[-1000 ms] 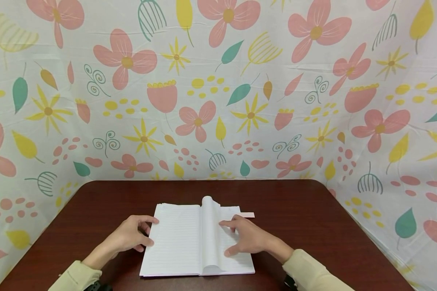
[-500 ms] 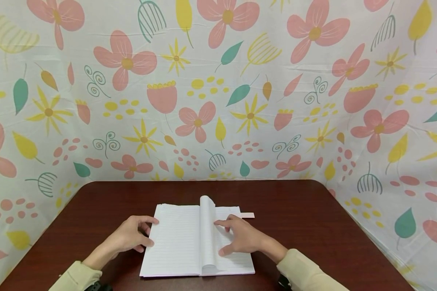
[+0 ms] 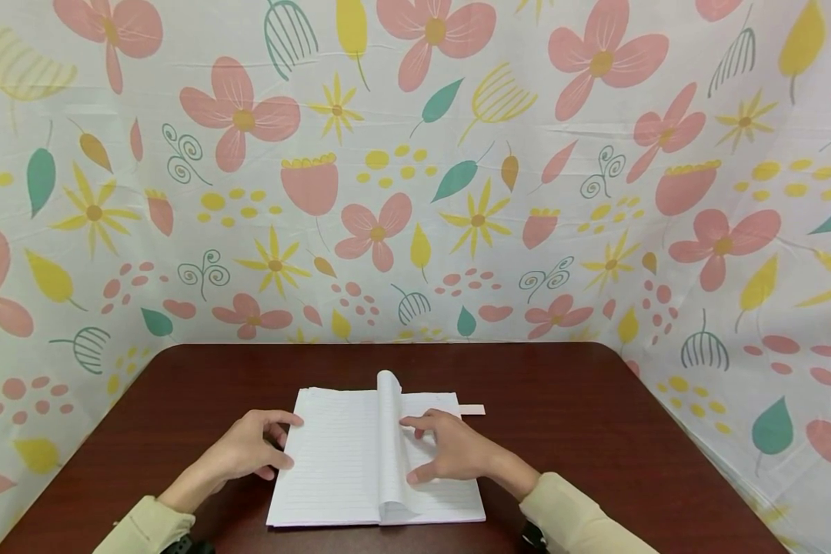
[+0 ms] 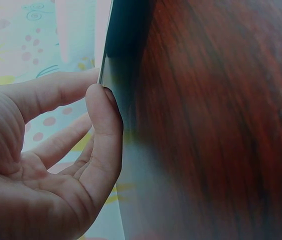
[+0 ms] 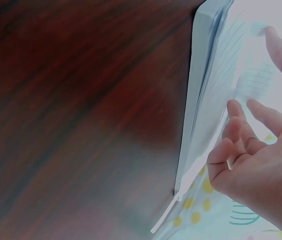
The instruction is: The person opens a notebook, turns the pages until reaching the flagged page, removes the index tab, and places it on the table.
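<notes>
A lined notebook [image 3: 328, 462] lies spread out on the dark wooden table. Near its middle a bundle of pages [image 3: 389, 450] stands up, curled over in a roll along the spine. My left hand [image 3: 242, 448] holds the notebook's left edge; in the left wrist view a finger and thumb meet across the thin cover edge [image 4: 104, 60]. Over the right-hand pages, my right hand [image 3: 453, 450] has index finger and thumb stretched toward the rolled pages, fingertips right at them. Its other fingers [image 5: 223, 152] are bent in the right wrist view.
A pale strip [image 3: 472, 410] sticks out from the notebook's upper right side. The reddish-brown table [image 3: 582, 431] extends around the notebook. Behind it hangs a white cloth [image 3: 415, 308] printed with flowers and leaves.
My right hand has moved a little to the left, and the rolled pages have shifted left toward the spine with it. The left hand has stayed at the notebook's left edge.
</notes>
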Demonstrator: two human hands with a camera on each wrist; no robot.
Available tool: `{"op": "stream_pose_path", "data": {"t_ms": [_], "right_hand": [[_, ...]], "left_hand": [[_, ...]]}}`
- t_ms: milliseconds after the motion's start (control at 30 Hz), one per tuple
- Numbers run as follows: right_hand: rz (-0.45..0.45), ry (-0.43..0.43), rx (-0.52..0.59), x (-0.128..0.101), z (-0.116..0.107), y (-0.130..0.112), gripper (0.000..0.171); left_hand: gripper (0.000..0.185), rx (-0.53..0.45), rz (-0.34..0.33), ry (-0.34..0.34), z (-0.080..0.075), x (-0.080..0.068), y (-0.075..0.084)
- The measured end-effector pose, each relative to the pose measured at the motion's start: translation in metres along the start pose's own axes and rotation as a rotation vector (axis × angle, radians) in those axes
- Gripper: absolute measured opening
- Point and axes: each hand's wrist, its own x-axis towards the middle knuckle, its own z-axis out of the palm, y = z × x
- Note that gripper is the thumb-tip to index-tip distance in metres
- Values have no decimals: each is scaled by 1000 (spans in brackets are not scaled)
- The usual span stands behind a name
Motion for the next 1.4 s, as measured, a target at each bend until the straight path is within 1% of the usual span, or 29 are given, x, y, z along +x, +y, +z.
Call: {"op": "stream_pose_path", "data": {"t_ms": [233,467,600,967,1233,1400], "right_hand": [[-19,15,69,4,0,-2,79],[5,21,128,6,1,-4,78],[12,25,142,7,1,-5,78],[-9,53,179,9,-1,-8,81],[0,95,177,12,1,-12,75],[-1,88,203,14,2,-14,72]], "left_hand": [[55,-2,13,-5,0,1,0],[55,-5,15,-7,-1,1,-1],[55,-4,14,-7,-1,1,-1],[54,-5,18,-11,-1,1,0],[54,-5,13,-15,-1,1,0],[54,-4,16,-17,-1,1,1]]}}
